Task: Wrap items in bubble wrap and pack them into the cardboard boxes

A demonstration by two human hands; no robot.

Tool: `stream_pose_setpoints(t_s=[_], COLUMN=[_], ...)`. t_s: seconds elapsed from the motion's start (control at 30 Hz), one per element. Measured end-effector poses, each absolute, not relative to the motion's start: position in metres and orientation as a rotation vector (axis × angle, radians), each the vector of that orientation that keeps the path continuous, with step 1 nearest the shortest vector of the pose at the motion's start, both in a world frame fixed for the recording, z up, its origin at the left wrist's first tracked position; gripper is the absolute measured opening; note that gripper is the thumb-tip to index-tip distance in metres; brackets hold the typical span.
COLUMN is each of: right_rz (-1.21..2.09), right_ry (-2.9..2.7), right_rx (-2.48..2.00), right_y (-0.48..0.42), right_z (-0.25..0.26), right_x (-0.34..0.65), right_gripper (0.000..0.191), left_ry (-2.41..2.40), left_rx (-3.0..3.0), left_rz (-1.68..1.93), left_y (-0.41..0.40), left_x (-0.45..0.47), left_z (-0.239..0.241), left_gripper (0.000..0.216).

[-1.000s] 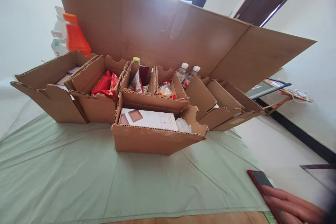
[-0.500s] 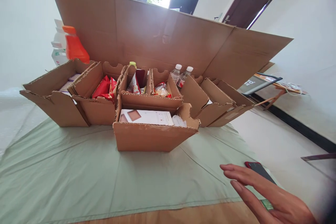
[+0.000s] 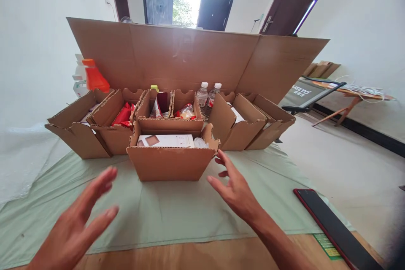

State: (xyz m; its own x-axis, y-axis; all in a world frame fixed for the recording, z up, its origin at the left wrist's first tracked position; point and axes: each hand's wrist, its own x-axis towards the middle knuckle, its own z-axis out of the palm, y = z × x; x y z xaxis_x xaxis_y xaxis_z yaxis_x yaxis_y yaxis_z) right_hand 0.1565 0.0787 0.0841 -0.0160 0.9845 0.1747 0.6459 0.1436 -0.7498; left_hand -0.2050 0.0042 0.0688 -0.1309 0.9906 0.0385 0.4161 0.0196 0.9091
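The front box (image 3: pixel 166 166) stood on the green cloth (image 3: pixel 167 206), ahead of and between the two hands. The left hand (image 3: pixel 74 223) was in the air, left of the front box and nearer the viewer. Its grip was released, thumb and fingers parted; the hand was slightly blurred and its wrist was cut off by the lower edge. The right hand (image 3: pixel 236 190) was at the right end of the front box, grip likewise released, fingers bent. Whether its fingertips touched the rim or stood just beside it could not be determined.

Inside the front box lay a white carton (image 3: pixel 172 140) and, to its right, a clear plastic piece (image 3: pixel 200 143). The front wall concealed their lower parts; the print was too small to read.

Behind the front box ran the rear boxes (image 3: pixel 238 135). To its left rear, a red packet (image 3: pixel 122 116) showed only its upper part, and an orange bottle (image 3: pixel 95 78) had its base hidden. Two clear bottles (image 3: pixel 202 95) to its right rear were partly screened.

Right of the front box and nearer, a phone (image 3: pixel 332 223) partly covered a green card (image 3: pixel 323 242); the phone's near end was cut off, as was the table (image 3: pixel 177 255).
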Motion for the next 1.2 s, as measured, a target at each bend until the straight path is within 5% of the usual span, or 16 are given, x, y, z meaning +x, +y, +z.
stream_pose_setpoints(t_s=[0.1,0.23,0.4,0.67,0.93,1.2], right_rz=[0.715,0.719,0.555,0.677,0.438,0.581], right_ry=[-1.704,-1.605,-1.547,-1.683,-1.519,-1.297], right_rx=[-1.426,-1.361,-1.513,-1.330,-1.606,-1.551], right_y=[0.096,0.096,0.025,0.001,-0.010,-0.034], right_z=[0.079,0.075,0.065,0.076,0.059,0.020], right_x=[0.130,0.125,0.172,0.112,0.198,0.296], right_gripper=[0.073,0.061,0.046,0.061,0.044,0.064], left_ry=[1.501,1.304,1.251,1.763,1.218,1.048], left_rx=[1.360,1.325,1.393,1.169,1.393,1.464], left_rz=[1.270,1.385,1.327,1.382,1.234,1.166], left_y=[0.065,0.098,0.034,-0.025,0.032,0.086], left_x=[-0.175,-0.126,-0.088,-0.147,-0.074,-0.018], left_z=[0.071,0.054,0.043,0.063,0.045,0.043], left_gripper=[0.094,0.086,0.069,0.069,0.062,0.062])
